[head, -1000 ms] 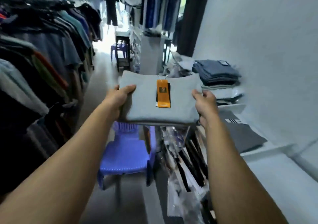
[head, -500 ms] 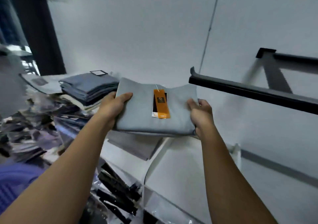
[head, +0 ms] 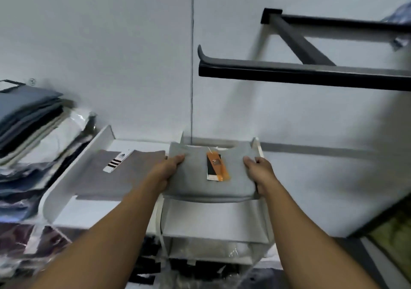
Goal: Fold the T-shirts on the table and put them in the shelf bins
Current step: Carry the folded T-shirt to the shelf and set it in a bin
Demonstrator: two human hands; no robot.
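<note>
A stack of folded clothes (head: pixel 26 115) in blue, dark and cream tones is seen at the left edge of the frame, with plastic-wrapped garments (head: pixel 29 239) below it at lower left. A black metal rail (head: pixel 300 73) juts from the white wall (head: pixel 111 44) in the upper right, well above the hands. In the left compartment of the white shelf, a darker grey folded shirt (head: pixel 120 173) with a striped label is laid flat. Just beside it, at centre frame, the white shelf bin (head: pixel 213 224) is partly covered by the folded light grey T-shirt (head: pixel 193 182), which is held level over the bin between its side walls; whether it touches the bin floor cannot be told. An orange tag (head: pixel 216 166) lies on top of the shirt. Both forearms are stretched forward from the bottom of the frame. The shirt's left edge is gripped by the left hand (head: pixel 166 168), thumb on top and fingers underneath. The right edge is gripped likewise by the right hand (head: pixel 260 171).
</note>
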